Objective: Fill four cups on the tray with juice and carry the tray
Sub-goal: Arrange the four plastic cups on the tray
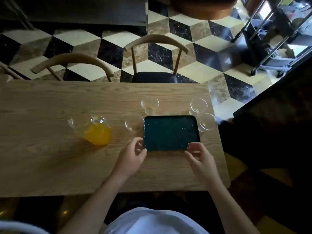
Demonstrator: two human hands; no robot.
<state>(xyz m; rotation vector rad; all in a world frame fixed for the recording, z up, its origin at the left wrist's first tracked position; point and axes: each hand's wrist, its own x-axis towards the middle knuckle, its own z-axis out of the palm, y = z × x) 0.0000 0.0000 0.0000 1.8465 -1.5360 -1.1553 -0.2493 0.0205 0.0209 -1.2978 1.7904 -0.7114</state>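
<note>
Pitcher (94, 130) of orange juice sits mid-tabletop, four empty glass cups (134, 123) standing around the bare dark tray (171, 132) near the right edge. Left hand (133, 155) and right hand (200, 157) pinch the tray's near corners, fingers curled.

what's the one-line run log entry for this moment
stage: setup | tray: bare, on table | left hand, right hand: at tray's near corners | cups: four, off tray, unfilled | pitcher: untouched

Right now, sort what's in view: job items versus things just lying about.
Job: tray; four empty cups; juice pitcher; left hand; right hand.
Lying about: two chairs; cart.
</note>
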